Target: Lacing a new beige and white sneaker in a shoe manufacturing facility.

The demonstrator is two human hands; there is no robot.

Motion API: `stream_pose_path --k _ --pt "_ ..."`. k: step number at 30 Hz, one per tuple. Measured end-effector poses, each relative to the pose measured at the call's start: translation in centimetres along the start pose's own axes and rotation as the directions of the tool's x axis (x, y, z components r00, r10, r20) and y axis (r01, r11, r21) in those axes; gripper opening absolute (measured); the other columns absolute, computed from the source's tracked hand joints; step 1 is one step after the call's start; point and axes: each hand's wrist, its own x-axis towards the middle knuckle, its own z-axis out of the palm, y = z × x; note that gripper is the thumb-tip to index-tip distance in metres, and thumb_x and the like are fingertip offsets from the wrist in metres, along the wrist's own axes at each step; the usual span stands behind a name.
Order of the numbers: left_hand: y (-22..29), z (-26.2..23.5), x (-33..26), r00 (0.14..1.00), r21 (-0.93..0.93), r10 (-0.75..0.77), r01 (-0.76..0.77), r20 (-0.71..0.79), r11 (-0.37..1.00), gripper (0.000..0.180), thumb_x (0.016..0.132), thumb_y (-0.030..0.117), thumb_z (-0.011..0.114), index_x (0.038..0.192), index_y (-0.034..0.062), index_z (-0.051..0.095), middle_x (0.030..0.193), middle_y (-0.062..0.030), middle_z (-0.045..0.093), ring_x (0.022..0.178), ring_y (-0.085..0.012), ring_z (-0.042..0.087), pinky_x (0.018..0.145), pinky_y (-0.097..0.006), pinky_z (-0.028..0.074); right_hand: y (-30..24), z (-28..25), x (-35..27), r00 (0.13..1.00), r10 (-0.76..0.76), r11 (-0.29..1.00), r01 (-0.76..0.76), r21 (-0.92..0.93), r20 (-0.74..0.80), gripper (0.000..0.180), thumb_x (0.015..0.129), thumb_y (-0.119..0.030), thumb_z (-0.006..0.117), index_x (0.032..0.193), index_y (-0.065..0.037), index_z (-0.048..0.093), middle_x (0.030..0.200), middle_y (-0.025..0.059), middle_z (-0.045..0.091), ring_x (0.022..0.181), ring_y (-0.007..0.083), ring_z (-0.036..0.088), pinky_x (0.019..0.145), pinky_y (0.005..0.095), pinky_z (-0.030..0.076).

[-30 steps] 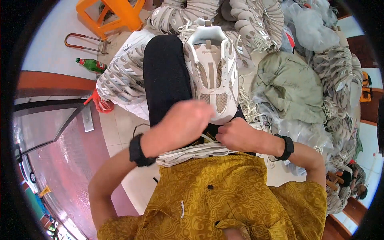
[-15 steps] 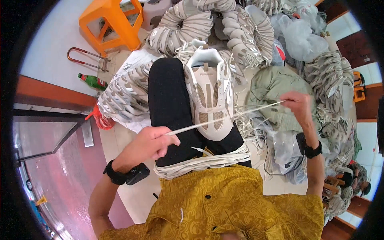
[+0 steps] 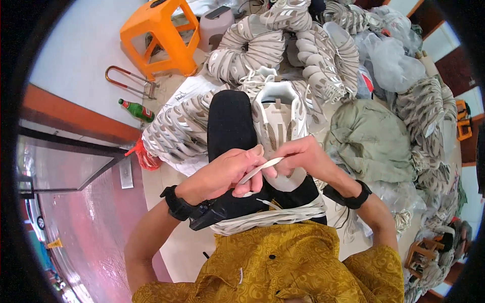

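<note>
A whitish shoelace (image 3: 261, 168) runs between my two hands, above my lap. My left hand (image 3: 230, 174) is closed round one part of it. Close beside, my right hand (image 3: 302, 157) pinches another part, with its fingertips almost touching the left ones. Beneath the hands, a beige and white sneaker upper (image 3: 277, 116) lies along my thigh, its toe partly hidden by my right hand. No lace shows in the eyelets I can see. A bundle of white laces (image 3: 270, 218) lies across my lap against my yellow patterned shirt.
Coiled stacks of shoe uppers (image 3: 245, 50) spread in front, with another stack (image 3: 177, 123) at left. An orange stool (image 3: 159, 40) and a green bottle (image 3: 136, 110) stand far left. A grey-green cloth bundle (image 3: 371, 139) and clear plastic bags (image 3: 394, 60) lie right.
My hands have come together over the sneaker; the right one moved in from far right. The lace, stretched taut between them before, is now a short length. The view has shifted slightly.
</note>
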Motion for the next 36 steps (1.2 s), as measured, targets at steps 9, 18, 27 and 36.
stream_pose_path --k 9,18,27,36 --pt "-0.8 -2.2 -1.1 0.987 0.286 -0.030 0.074 -0.158 0.955 0.022 0.083 0.009 0.047 0.101 -0.0015 0.054 0.070 -0.0031 0.053 0.051 -0.0074 0.047 0.047 -0.020 0.039 2.9 -3.9 -2.1 0.957 0.010 1.000 -0.009 0.004 -0.291 0.009 0.072 -0.006 0.061 0.078 0.000 0.066 0.059 0.0016 0.058 0.049 0.0036 0.046 0.044 0.0173 0.035" --pt "-2.8 -0.6 1.3 0.987 0.137 -0.015 0.037 -0.159 0.990 0.026 0.089 0.019 0.042 0.102 -0.0020 0.053 0.081 -0.0104 0.059 0.069 -0.0154 0.060 0.056 -0.023 0.049 1.3 -3.6 -3.6 0.879 -0.477 0.310 0.168 -0.936 0.000 0.035 0.064 -0.012 0.067 0.098 -0.005 0.059 0.092 0.0090 0.059 0.084 0.0244 0.057 0.073 0.0345 0.043" --pt "-4.6 1.9 3.3 0.991 -0.232 -0.057 0.083 0.119 0.969 0.030 0.090 0.023 0.042 0.111 0.0009 0.045 0.099 -0.0137 0.057 0.084 -0.0247 0.061 0.062 -0.030 0.051 2.3 2.0 -1.7 0.845 -0.533 0.598 0.411 -0.688 0.041 0.048 0.063 -0.012 0.066 0.110 -0.006 0.052 0.089 0.0116 0.057 0.069 0.0269 0.060 0.057 0.0332 0.050" --pt "-5.6 1.4 2.5 0.984 -0.257 -0.121 0.151 0.129 0.954 0.037 0.090 0.026 0.043 0.111 -0.0048 0.045 0.109 -0.0157 0.056 0.085 -0.0253 0.061 0.060 -0.028 0.051 3.2 1.8 -2.3 0.885 -0.462 0.657 0.386 -0.647 0.058 0.031 0.070 -0.022 0.065 0.096 -0.006 0.057 0.059 0.0065 0.053 0.051 0.0215 0.055 0.045 0.0316 0.045"
